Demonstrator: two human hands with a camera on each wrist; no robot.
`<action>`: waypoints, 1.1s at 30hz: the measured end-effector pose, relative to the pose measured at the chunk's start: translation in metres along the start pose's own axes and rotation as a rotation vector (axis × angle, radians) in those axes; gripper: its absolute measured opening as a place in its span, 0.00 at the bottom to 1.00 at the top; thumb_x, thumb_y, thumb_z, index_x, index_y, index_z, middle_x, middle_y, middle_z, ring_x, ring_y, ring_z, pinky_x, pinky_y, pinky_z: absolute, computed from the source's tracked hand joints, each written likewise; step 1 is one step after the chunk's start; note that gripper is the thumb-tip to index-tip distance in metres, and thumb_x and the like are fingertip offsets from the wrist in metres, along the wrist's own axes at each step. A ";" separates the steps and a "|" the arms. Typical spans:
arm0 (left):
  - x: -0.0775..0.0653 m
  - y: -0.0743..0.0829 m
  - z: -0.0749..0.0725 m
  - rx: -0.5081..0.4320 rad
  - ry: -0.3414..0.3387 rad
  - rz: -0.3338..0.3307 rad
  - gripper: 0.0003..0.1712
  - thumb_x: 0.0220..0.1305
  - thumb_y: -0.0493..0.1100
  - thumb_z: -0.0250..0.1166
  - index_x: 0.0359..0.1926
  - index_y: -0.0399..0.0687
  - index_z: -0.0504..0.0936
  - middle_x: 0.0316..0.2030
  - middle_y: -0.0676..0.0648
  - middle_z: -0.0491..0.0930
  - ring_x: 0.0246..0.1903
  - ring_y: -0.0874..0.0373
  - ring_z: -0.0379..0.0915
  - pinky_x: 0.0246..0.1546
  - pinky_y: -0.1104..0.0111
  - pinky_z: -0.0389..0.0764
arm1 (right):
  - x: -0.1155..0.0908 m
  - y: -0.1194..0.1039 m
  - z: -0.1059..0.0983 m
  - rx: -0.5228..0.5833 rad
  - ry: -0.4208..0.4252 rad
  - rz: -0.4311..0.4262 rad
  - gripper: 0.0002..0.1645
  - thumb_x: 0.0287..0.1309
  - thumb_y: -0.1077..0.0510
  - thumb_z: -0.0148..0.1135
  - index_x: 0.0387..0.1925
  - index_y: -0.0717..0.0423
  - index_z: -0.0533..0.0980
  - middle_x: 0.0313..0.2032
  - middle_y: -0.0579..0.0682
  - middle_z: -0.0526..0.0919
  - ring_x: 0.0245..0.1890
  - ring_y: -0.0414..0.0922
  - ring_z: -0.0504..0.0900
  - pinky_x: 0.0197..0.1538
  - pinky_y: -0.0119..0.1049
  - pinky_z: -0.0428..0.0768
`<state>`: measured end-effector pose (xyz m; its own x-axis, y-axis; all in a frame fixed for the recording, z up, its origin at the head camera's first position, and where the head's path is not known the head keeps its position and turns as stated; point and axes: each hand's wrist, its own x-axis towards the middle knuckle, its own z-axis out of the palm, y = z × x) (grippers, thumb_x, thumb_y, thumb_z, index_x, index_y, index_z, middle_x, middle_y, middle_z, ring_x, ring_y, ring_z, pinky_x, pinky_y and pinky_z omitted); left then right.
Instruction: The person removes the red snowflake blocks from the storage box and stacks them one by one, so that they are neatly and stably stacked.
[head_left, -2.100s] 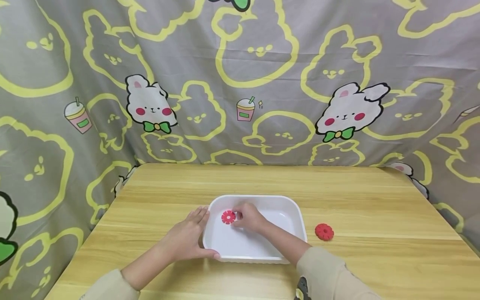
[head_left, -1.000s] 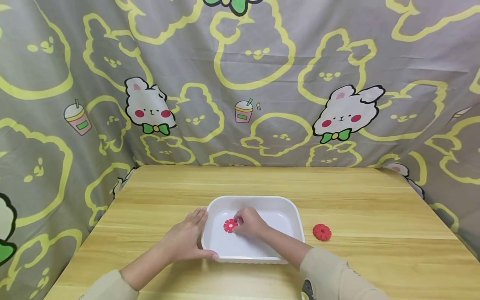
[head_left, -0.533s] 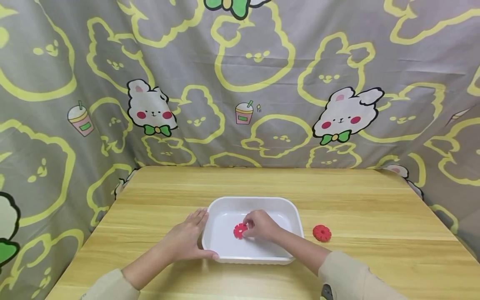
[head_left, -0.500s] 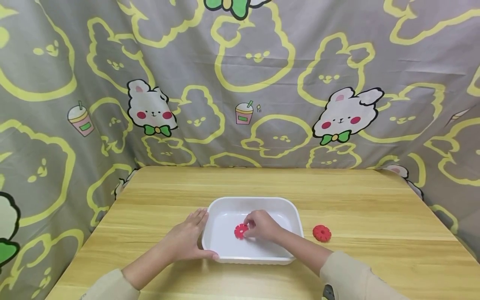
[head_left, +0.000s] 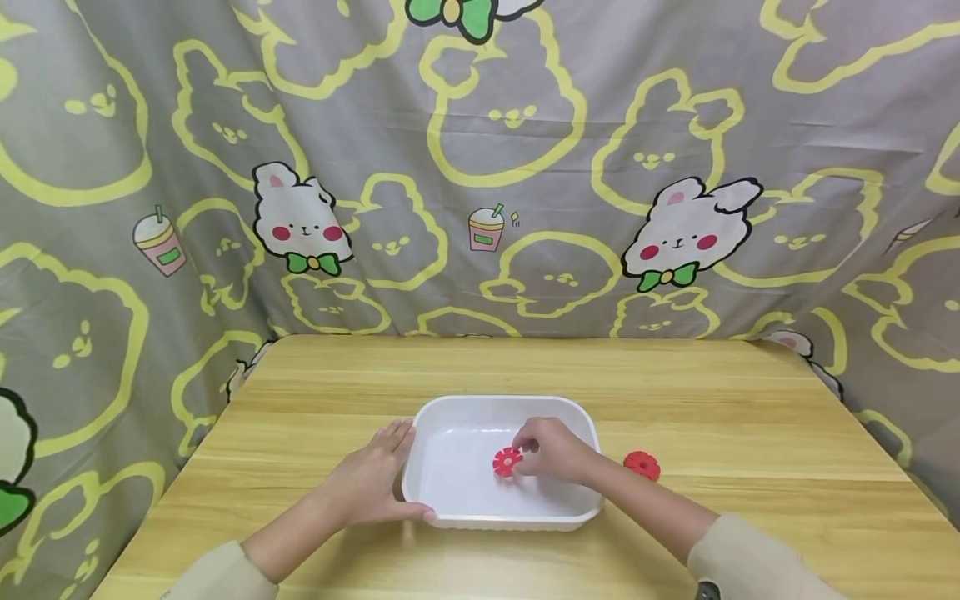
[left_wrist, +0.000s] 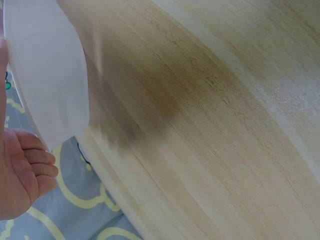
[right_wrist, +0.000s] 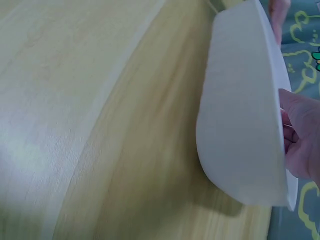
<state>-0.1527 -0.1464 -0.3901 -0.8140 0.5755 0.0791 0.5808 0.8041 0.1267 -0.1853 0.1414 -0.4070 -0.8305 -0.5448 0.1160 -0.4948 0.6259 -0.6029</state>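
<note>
In the head view, my right hand [head_left: 555, 451] is inside a white plastic tray [head_left: 457, 492], pinching the right edge of a red notched plastic disc [head_left: 506, 462] with a small hole in its middle. The fingertips cover part of that edge. In the right wrist view, the tray wall [right_wrist: 240, 110] hides the disc. My left hand [head_left: 375, 479] rests against the tray's left end, its fingers straight along the outer side and its thumb at the near corner. A second red notched disc [head_left: 642, 464] lies on the table to the right of the tray, partly covered by my right forearm.
The tray stands on a light wood-grain table [head_left: 337, 375]. Behind and to both sides hangs a grey curtain [head_left: 390, 125] with yellow outlines and white rabbit faces, right up to the table's far edge.
My right hand has carried the pinched disc from the tray's left part to right of its middle. The left hand keeps its place at the tray's left end.
</note>
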 end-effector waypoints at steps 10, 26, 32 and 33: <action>0.002 0.001 0.000 0.026 0.037 0.025 0.68 0.38 0.80 0.58 0.60 0.22 0.65 0.60 0.26 0.65 0.61 0.35 0.62 0.58 0.51 0.71 | -0.023 0.002 -0.035 -0.020 0.046 -0.006 0.11 0.42 0.61 0.71 0.31 0.62 0.81 0.27 0.45 0.79 0.29 0.38 0.74 0.34 0.27 0.77; -0.006 -0.002 0.004 0.027 0.034 0.012 0.68 0.39 0.82 0.54 0.60 0.23 0.65 0.61 0.26 0.64 0.61 0.34 0.62 0.54 0.50 0.75 | -0.072 0.018 -0.068 -0.087 0.250 -0.008 0.12 0.42 0.61 0.71 0.34 0.56 0.81 0.30 0.41 0.79 0.31 0.36 0.73 0.31 0.27 0.75; -0.003 0.000 0.003 0.012 0.033 0.018 0.69 0.39 0.82 0.54 0.60 0.23 0.64 0.61 0.26 0.64 0.62 0.34 0.61 0.55 0.50 0.74 | -0.101 0.037 -0.073 -0.126 0.421 -0.004 0.13 0.39 0.63 0.73 0.32 0.54 0.81 0.29 0.40 0.80 0.29 0.32 0.72 0.29 0.27 0.75; -0.003 0.000 0.003 0.010 0.034 0.022 0.69 0.39 0.82 0.55 0.60 0.23 0.64 0.61 0.26 0.64 0.62 0.34 0.61 0.56 0.50 0.73 | -0.106 0.041 -0.073 -0.133 0.439 0.007 0.13 0.38 0.63 0.73 0.31 0.54 0.81 0.28 0.40 0.80 0.28 0.32 0.72 0.29 0.27 0.75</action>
<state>-0.1506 -0.1477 -0.3933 -0.8010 0.5874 0.1154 0.5982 0.7932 0.1145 -0.1357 0.2654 -0.3863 -0.8495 -0.2704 0.4531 -0.4937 0.7102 -0.5018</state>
